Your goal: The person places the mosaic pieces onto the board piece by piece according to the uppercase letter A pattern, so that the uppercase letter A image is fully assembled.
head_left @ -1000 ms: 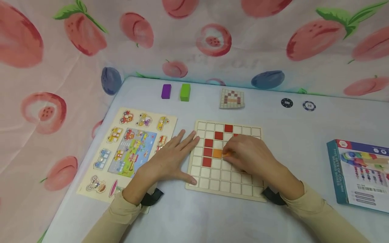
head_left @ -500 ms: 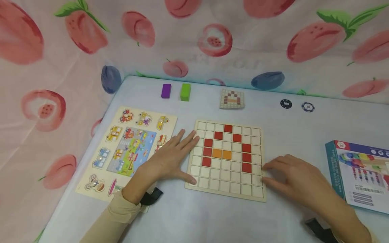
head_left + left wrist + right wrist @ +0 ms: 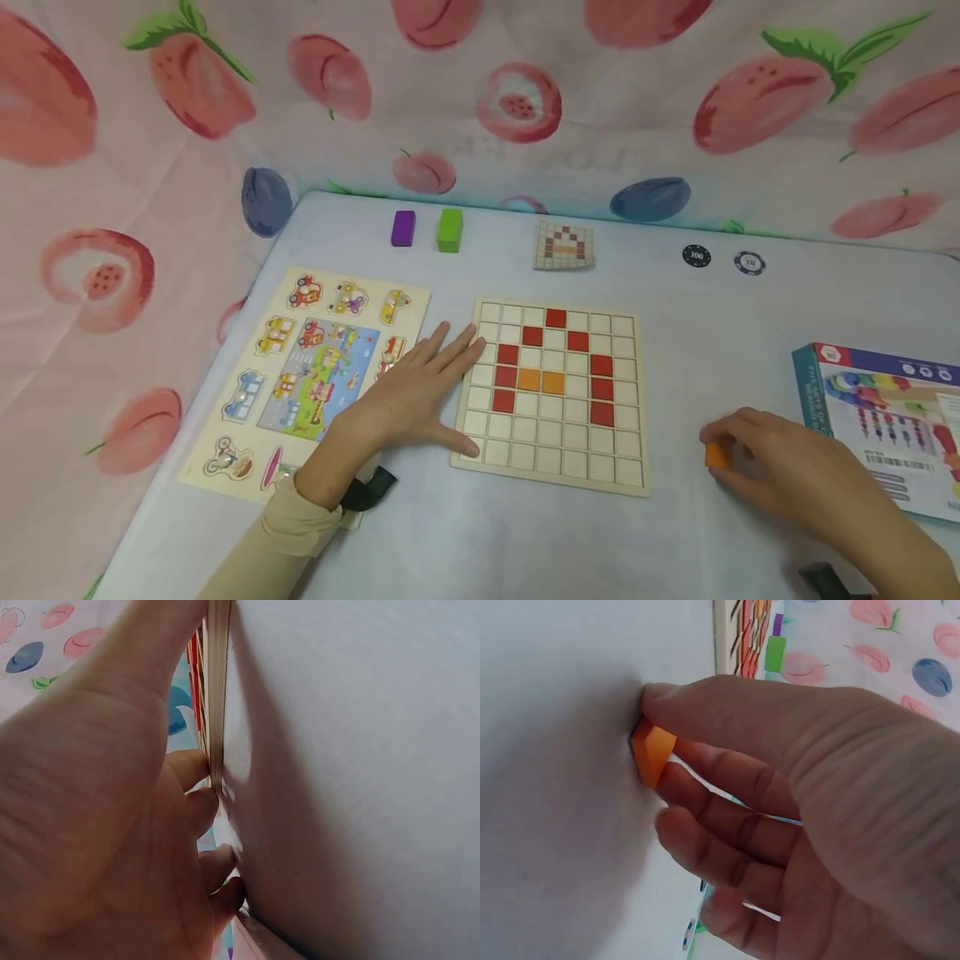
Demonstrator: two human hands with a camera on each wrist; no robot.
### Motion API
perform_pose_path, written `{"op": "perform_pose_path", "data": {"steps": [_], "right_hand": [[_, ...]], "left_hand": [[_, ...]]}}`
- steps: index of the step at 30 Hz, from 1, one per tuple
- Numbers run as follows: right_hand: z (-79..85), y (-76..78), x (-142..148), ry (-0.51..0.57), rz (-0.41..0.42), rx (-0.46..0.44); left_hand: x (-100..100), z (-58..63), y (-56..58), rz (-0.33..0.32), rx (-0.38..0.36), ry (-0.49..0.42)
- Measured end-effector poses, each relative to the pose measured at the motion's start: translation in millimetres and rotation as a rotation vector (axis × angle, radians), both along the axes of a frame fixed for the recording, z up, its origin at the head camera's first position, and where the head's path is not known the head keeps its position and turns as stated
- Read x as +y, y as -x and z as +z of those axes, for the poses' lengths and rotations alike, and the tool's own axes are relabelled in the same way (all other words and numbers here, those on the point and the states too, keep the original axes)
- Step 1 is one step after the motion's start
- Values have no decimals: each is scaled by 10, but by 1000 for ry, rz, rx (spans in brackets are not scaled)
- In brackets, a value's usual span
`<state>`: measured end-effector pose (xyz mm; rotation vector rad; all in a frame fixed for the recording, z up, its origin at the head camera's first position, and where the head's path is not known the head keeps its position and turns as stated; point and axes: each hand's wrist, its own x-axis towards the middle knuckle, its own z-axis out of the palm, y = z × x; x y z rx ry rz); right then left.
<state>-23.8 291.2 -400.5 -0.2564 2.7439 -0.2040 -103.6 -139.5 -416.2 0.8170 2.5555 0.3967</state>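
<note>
A wooden grid board [image 3: 562, 483] lies mid-table, with several red tiles [image 3: 602, 388] and two orange tiles [image 3: 541, 382] in its squares. My left hand [image 3: 408, 404] rests at the board's left edge, fingers spread and straight, fingertips and thumb touching the frame. Right of the board, my right hand [image 3: 780, 462] pinches an orange block [image 3: 717, 455] between thumb and fingers at the table top. The right wrist view shows the same orange block [image 3: 651, 754] under the thumb tip, its underside close to the white cloth. Part of it is hidden by the fingers.
A vehicle puzzle board [image 3: 225, 400] lies left, partly under the left arm. Behind are a purple block [image 3: 403, 228], a green block [image 3: 450, 231], a pattern card [image 3: 564, 247] and two chips, one a black chip [image 3: 697, 256]. A box [image 3: 885, 417] stands at right.
My right hand left the board, where a second orange tile now sits, and moved right and toward me. It now holds an orange block. The left hand stays in place.
</note>
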Motion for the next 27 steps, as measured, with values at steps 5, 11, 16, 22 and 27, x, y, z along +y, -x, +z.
{"op": "perform_pose_path", "data": {"steps": [5,11,16,22,27], "right_hand": [[58,108,-206,85,51,130],[45,413,-734,216,146,239],[-36,594,-1026,255,191,256],[-77,602,-1101,243,221,290],[-68,565,-1063,257,286,309]], "left_hand": [[-1,-14,-2,5,-4,7],[-5,-17,-8,9,-9,-5],[21,-43,-10,5,-15,-13],[22,-45,-5,2,-1,1],[-3,-50,-3,7,8,4]]}}
